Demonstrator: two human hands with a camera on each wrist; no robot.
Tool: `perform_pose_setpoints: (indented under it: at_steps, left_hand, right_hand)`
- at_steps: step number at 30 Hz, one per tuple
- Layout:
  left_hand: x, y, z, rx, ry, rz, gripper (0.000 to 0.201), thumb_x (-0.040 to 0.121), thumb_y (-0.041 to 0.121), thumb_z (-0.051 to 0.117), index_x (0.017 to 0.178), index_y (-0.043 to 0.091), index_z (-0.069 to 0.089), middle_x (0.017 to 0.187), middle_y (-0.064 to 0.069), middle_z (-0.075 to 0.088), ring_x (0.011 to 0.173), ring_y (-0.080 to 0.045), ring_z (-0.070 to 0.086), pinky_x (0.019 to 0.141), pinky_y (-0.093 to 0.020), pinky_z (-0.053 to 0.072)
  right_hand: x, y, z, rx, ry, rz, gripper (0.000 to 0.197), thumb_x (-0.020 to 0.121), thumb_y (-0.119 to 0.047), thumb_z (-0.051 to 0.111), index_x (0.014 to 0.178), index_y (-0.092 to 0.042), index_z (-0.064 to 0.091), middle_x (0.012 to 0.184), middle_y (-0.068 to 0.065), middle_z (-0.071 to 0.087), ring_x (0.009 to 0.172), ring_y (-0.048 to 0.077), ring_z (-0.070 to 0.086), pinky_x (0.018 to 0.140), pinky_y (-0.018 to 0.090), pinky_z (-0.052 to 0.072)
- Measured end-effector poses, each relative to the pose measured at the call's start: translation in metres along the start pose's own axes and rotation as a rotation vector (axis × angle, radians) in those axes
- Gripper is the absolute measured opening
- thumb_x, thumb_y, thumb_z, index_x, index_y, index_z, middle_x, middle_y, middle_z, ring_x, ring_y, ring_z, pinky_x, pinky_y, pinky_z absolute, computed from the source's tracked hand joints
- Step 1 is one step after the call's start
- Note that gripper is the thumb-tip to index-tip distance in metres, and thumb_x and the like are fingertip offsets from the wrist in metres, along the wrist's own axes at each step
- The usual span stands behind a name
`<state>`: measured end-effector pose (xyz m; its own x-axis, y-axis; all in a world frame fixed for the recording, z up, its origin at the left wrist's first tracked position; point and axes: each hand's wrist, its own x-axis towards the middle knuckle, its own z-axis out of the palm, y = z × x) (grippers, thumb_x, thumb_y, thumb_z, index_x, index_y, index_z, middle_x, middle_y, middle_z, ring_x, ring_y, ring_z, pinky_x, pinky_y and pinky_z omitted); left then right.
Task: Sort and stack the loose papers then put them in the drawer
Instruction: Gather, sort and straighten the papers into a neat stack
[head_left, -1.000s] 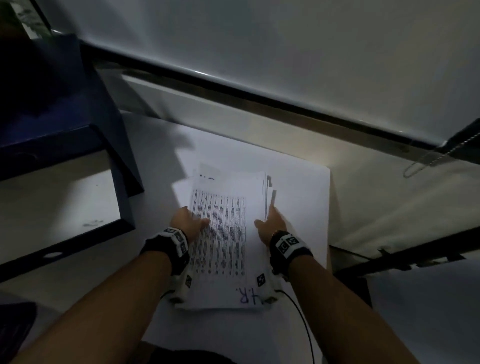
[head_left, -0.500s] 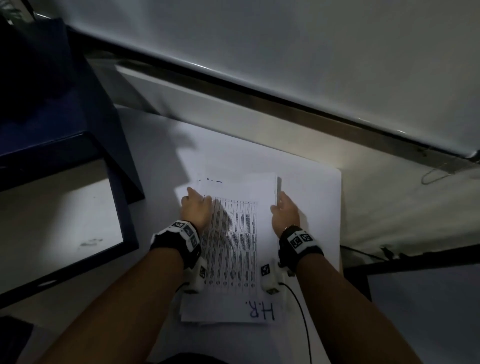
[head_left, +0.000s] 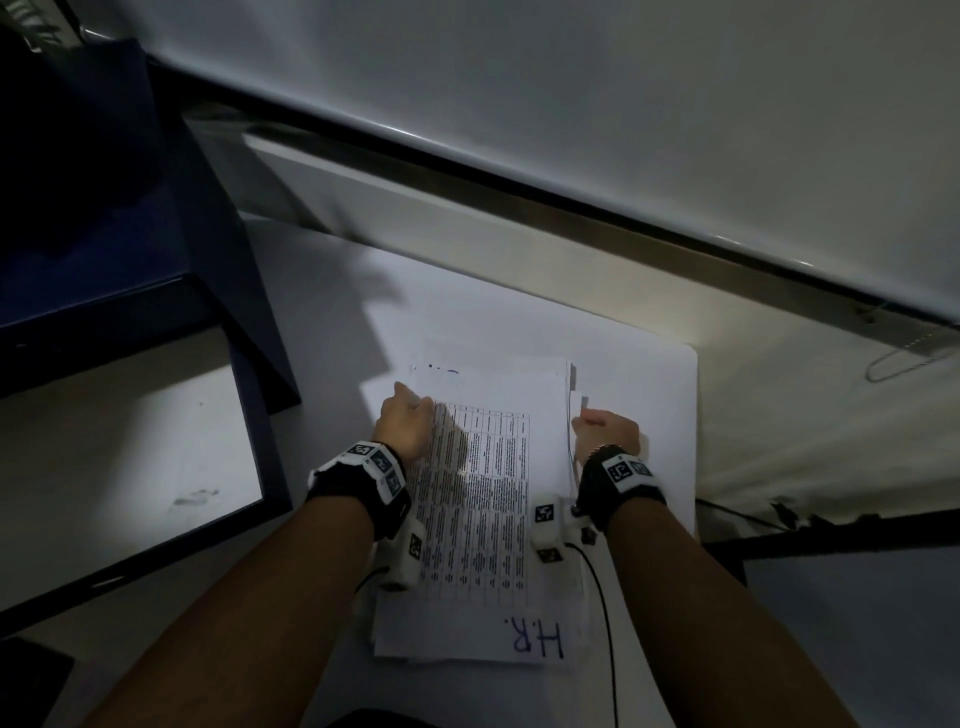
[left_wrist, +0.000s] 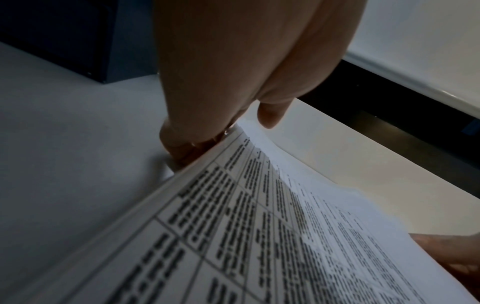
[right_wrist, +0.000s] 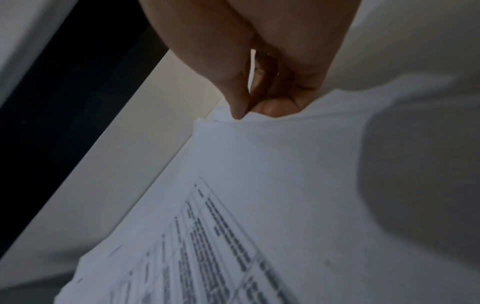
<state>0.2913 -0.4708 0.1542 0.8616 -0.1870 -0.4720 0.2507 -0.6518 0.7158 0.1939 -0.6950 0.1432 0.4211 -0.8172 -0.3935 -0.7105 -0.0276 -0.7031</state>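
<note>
A stack of white printed papers (head_left: 493, 467) lies in the middle of the white desk (head_left: 649, 395); its top sheet carries a table of text and the handwritten letters "H.R." near me. My left hand (head_left: 402, 421) grips the stack's left edge (left_wrist: 207, 164), fingers curled under it. My right hand (head_left: 602, 426) pinches the stack's right edge (right_wrist: 259, 119) between thumb and fingers. The sheets (right_wrist: 259, 185) bow up slightly between the two hands. The far edges of the sheets are a little uneven.
A dark blue cabinet (head_left: 104, 234) stands at the left, with an open drawer (head_left: 130, 457) below it showing a pale bottom. A pale wall panel (head_left: 519, 130) runs behind the desk. The desk's right edge (head_left: 693, 441) drops off to cables and dark furniture.
Both hands have slid forward along the stack's sides, from resting on top to gripping its left and right edges. The stack now looks more squared up.
</note>
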Motion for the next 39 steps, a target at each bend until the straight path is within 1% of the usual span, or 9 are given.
perform_pose_setpoints:
  at_steps: [7,12,18,21,24,30,32,35,39]
  left_hand:
    - [0.002,0.0,-0.002,-0.06,0.016,0.034,0.029,0.101,0.021,0.037,0.118,-0.002,0.04,0.075,0.0,0.044,0.064,-0.013,0.043,0.054,-0.03,0.038]
    - [0.005,-0.002,0.004,-0.065,0.039,0.048,0.014,0.099,0.021,0.038,0.091,0.01,0.035,0.076,-0.003,0.043,0.071,-0.022,0.045,0.067,-0.041,0.047]
    - [0.007,-0.005,0.001,-0.152,0.01,0.053,0.016,0.098,0.019,0.034,0.102,0.005,0.04,0.074,-0.002,0.043,0.067,-0.021,0.042,0.064,-0.038,0.041]
    - [0.008,-0.006,-0.001,-0.198,0.056,0.055,0.04,0.101,0.021,0.034,0.14,0.014,0.041,0.115,0.0,0.062,0.101,-0.02,0.058,0.091,-0.031,0.044]
    - [0.005,-0.001,-0.001,-0.149,0.061,0.027,0.053,0.104,0.023,0.034,0.155,0.02,0.02,0.157,-0.002,0.031,0.143,-0.02,0.033,0.113,-0.026,0.023]
    - [0.002,0.004,0.002,-0.17,0.042,-0.021,0.064,0.102,0.02,0.035,0.155,0.014,-0.002,0.152,-0.014,0.038,0.133,-0.035,0.045,0.111,-0.041,0.036]
    - [0.004,-0.004,0.0,-0.131,0.035,-0.051,0.06,0.1,0.022,0.035,0.153,0.007,0.009,0.131,-0.016,0.054,0.116,-0.036,0.056,0.098,-0.046,0.048]
    - [-0.006,-0.021,-0.002,0.074,-0.01,-0.008,0.042,0.092,0.03,0.035,0.124,0.003,0.036,0.107,-0.019,0.059,0.097,-0.04,0.061,0.081,-0.05,0.054]
    - [-0.031,-0.036,0.014,0.193,-0.069,-0.022,0.07,0.093,0.033,0.037,0.15,0.003,0.009,0.132,-0.025,0.047,0.116,-0.041,0.052,0.096,-0.052,0.049]
  right_hand:
    - [0.008,-0.005,0.006,-0.038,-0.046,-0.095,0.013,0.083,-0.005,0.064,0.081,-0.01,0.076,0.076,0.005,0.07,0.075,0.025,0.066,0.067,0.025,0.052]
    - [0.008,-0.011,0.004,-0.08,-0.057,-0.136,0.014,0.086,-0.009,0.066,0.094,-0.001,0.074,0.085,0.011,0.071,0.083,0.026,0.065,0.077,0.024,0.048]
    - [0.012,-0.012,0.012,-0.109,-0.13,-0.217,0.02,0.09,-0.012,0.059,0.08,0.002,0.069,0.078,0.018,0.07,0.069,0.031,0.062,0.065,0.029,0.052]
    - [0.016,-0.017,0.006,-0.104,-0.122,-0.168,0.012,0.088,-0.014,0.066,0.091,-0.006,0.074,0.094,0.01,0.074,0.087,0.027,0.069,0.083,0.033,0.057]
    - [0.014,-0.018,0.003,-0.134,-0.089,-0.137,0.012,0.086,-0.012,0.068,0.095,-0.007,0.074,0.098,0.008,0.073,0.087,0.023,0.067,0.08,0.023,0.051]
    - [0.004,-0.022,-0.002,-0.181,-0.013,-0.078,0.023,0.09,-0.016,0.058,0.107,-0.008,0.071,0.108,0.01,0.071,0.099,0.027,0.066,0.085,0.025,0.051]
    - [-0.007,-0.018,-0.008,-0.28,-0.059,-0.069,0.025,0.094,-0.013,0.046,0.091,-0.005,0.07,0.092,0.012,0.067,0.088,0.027,0.065,0.074,0.025,0.048]
    - [-0.032,0.001,-0.012,-0.477,-0.212,-0.112,0.035,0.095,-0.016,0.041,0.062,-0.012,0.053,0.073,0.007,0.058,0.069,0.023,0.058,0.064,0.025,0.047]
    - [-0.05,0.02,-0.017,-0.619,-0.283,-0.139,0.024,0.094,-0.021,0.046,0.073,-0.01,0.053,0.075,0.007,0.056,0.071,0.022,0.054,0.064,0.024,0.041]
